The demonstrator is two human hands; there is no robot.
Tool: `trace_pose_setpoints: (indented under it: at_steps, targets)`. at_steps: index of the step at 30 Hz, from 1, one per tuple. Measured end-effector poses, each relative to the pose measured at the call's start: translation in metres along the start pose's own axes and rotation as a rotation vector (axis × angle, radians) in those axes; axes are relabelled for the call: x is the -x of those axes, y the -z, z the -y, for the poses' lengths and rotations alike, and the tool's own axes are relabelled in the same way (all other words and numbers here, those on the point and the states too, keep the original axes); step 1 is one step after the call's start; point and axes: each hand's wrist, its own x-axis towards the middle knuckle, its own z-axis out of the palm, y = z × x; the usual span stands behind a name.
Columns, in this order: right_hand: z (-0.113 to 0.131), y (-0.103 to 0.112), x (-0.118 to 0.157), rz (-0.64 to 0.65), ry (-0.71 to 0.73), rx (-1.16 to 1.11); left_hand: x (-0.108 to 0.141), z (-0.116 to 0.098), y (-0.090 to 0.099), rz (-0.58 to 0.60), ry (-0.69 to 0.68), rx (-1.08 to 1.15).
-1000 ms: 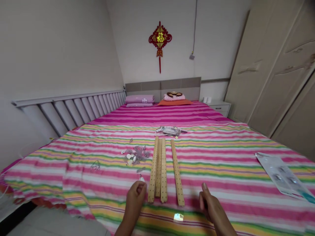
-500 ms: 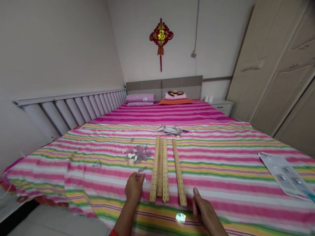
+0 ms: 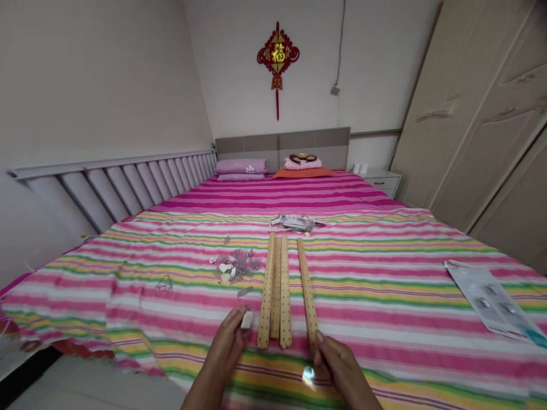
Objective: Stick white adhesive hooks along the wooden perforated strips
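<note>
My left hand point(image 3: 231, 340) is closed on a small white piece point(image 3: 247, 320), left of the wooden strips. My right hand point(image 3: 337, 361) pinches the near end of a separate perforated wooden strip point(image 3: 307, 279), which lies lengthwise on the striped cloth. Between the hands, three more perforated strips point(image 3: 285, 296) lie close together, pointing away from me. A shiny, bright patch point(image 3: 308, 376) shows on the cloth just left of my right hand.
Small clear bags and white bits point(image 3: 237, 265) lie beyond my left hand. A clear packet point(image 3: 294, 222) is past the strips' far ends. A blister pack point(image 3: 491, 299) lies at right, a thin tangled loop point(image 3: 164, 285) at left.
My right hand has moved left and taken hold of the separate strip's near end. My left hand has drawn slightly nearer, and the white piece in it now shows clearly.
</note>
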Motion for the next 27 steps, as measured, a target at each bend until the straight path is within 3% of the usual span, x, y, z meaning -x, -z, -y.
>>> trace_pose_setpoints:
  at_steps: [4,10,12,19,23,27]
  targets:
    - [0.004,-0.012,0.004,-0.003,0.108,0.009,0.023,0.006,-0.030,0.166,0.131,0.141]
    - [-0.010,-0.022,0.005,-0.162,0.231,0.029,0.034,0.023,-0.067,0.185,-0.024,-0.245]
    - [-0.015,-0.020,0.004,-0.194,0.257,0.041,0.035,0.029,-0.077,0.152,-0.052,-0.271]
    - [-0.014,-0.007,0.003,-0.336,0.376,0.143,0.045,0.047,-0.097,0.124,0.258,0.160]
    - [-0.009,-0.002,0.009,-0.316,0.381,0.088,0.051,0.050,-0.103,-0.015,0.385,0.254]
    - [-0.006,0.002,0.011,-0.271,0.436,0.033,0.057,0.050,-0.106,-0.049,0.487,0.293]
